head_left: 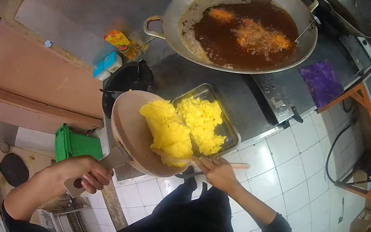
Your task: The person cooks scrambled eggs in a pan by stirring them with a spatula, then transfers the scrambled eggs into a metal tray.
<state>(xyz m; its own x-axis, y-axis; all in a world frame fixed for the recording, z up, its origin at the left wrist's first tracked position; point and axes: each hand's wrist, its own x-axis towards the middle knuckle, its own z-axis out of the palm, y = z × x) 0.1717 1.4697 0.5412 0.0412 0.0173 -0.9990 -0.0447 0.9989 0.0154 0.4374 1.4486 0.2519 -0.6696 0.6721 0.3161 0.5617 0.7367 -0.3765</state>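
Note:
My left hand [86, 173] is closed around the handle of a beige frying pan [123, 116], which is tilted towards a metal tray [235, 145]. Yellow scrambled eggs [166, 130] lie at the pan's right side, reaching its rim. More scrambled eggs [201, 121] sit in the tray, right beside the pan. In my right hand [218, 171], a spatula [241, 166] with a pale handle is gripped; its blade end is against the lower edge of the eggs in the pan and partly hidden by them.
Beyond the tray stands a large wok [171, 15] of dark oil with frying food [259, 38]. A black pan [126, 78], a yellow pouch [122, 44] and a blue-and-white pack [108, 65] are at the left. A green bin [77, 143] is below; a purple mat [323, 84] lies right.

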